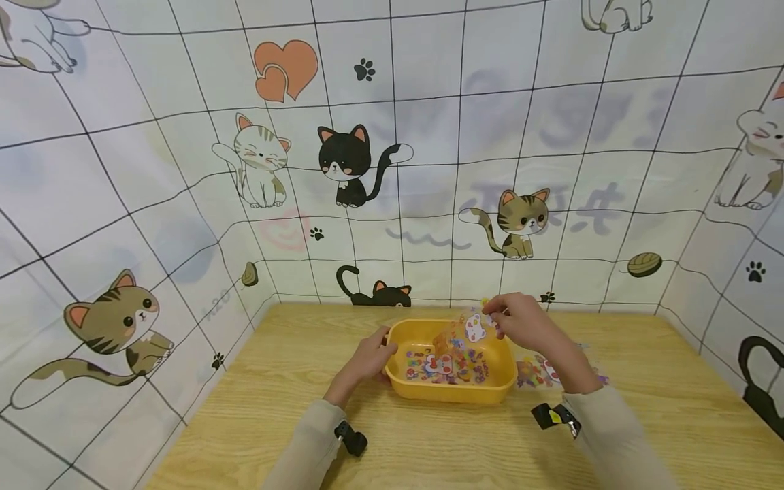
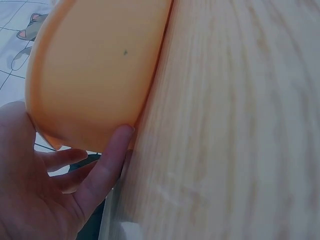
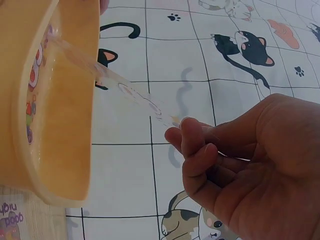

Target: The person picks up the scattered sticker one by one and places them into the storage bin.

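Note:
A yellow plastic basin (image 1: 453,393) stands on the wooden table, with colourful cartoon-printed clear sheets (image 1: 422,371) lying inside it. My left hand (image 1: 370,355) grips the basin's left end, thumb at the rim and fingers against the outer wall. In the left wrist view, one fingertip (image 2: 122,134) presses low on that wall, near the table. Above the basin's right rear side, my right hand (image 1: 523,321) pinches a clear printed plastic sheet (image 1: 474,328) by its edge. That sheet slants down into the basin, and its lower end overlaps the prints there.
More printed clear sheets (image 1: 535,372) lie on the table right of the basin, partly behind the right forearm. The wooden table (image 1: 294,381) meets a cat-patterned cloth wall (image 1: 429,238) at the back and sides. Black straps with small devices (image 1: 352,437) sit at both wrists.

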`<control>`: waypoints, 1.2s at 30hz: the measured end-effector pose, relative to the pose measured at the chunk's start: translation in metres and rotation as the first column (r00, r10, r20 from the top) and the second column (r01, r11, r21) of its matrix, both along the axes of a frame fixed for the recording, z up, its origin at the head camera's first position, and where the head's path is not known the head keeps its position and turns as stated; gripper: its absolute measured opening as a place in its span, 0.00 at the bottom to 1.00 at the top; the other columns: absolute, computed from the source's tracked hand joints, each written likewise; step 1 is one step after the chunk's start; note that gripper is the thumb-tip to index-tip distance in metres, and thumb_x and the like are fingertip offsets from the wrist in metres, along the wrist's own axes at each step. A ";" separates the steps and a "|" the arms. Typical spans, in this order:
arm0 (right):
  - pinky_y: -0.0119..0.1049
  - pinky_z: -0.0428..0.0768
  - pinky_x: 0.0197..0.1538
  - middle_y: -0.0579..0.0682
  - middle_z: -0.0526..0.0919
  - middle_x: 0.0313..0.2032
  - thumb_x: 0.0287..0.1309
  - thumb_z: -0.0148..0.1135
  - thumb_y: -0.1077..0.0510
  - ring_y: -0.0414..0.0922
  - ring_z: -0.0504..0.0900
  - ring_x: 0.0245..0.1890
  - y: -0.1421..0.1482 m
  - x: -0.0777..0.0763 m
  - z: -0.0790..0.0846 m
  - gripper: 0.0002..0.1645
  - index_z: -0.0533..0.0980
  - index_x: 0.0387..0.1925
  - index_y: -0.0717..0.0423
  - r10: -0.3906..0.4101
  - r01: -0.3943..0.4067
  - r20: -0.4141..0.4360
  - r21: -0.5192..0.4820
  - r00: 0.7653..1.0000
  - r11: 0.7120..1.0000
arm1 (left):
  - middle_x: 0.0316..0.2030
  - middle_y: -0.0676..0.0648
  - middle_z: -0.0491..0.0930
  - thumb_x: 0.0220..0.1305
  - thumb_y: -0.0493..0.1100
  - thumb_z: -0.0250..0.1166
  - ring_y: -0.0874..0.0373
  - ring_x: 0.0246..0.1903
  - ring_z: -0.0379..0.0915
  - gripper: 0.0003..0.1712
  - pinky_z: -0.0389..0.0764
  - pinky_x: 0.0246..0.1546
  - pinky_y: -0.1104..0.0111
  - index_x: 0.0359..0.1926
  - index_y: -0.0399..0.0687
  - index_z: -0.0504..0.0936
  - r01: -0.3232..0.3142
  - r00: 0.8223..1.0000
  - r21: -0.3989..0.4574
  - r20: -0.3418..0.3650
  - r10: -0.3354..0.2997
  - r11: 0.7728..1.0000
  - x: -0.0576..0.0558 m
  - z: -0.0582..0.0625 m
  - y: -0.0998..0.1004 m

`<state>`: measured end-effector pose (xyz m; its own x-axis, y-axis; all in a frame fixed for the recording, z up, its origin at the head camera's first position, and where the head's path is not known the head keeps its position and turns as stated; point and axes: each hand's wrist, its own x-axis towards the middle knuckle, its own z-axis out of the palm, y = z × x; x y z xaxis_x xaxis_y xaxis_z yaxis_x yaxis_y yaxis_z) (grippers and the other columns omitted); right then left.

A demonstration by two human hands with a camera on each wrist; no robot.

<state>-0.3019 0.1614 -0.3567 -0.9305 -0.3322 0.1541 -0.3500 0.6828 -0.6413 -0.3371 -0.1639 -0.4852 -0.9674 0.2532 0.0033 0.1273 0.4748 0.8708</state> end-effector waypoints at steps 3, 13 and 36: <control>0.35 0.84 0.33 0.61 0.84 0.42 0.74 0.50 0.68 0.43 0.82 0.27 -0.007 -0.001 0.001 0.16 0.80 0.53 0.70 0.016 -0.016 0.008 -0.005 1.000 1.000 | 0.48 0.37 0.78 0.73 0.46 0.53 0.52 0.29 0.84 0.27 0.90 0.20 0.57 0.70 0.46 0.69 0.000 1.000 0.000 0.002 0.000 1.000 0.000 0.000 0.000; 0.34 0.81 0.29 0.63 0.84 0.47 0.73 0.48 0.69 0.48 0.84 0.29 -0.022 -0.006 -0.003 0.17 0.79 0.54 0.69 0.069 -0.069 0.049 -0.003 0.996 0.998 | 0.50 0.36 0.77 0.72 0.47 0.54 0.50 0.32 0.84 0.26 0.90 0.21 0.57 0.68 0.48 0.71 -0.003 1.000 0.013 0.005 0.003 1.000 -0.001 0.000 0.002; 0.34 0.85 0.31 0.64 0.85 0.48 0.72 0.50 0.70 0.46 0.84 0.28 -0.024 -0.006 -0.002 0.16 0.80 0.54 0.70 0.088 -0.088 0.038 0.000 0.995 0.996 | 0.47 0.37 0.78 0.73 0.47 0.53 0.52 0.28 0.84 0.26 0.90 0.21 0.58 0.69 0.46 0.70 0.005 1.000 0.004 0.004 -0.005 1.000 0.003 0.002 0.001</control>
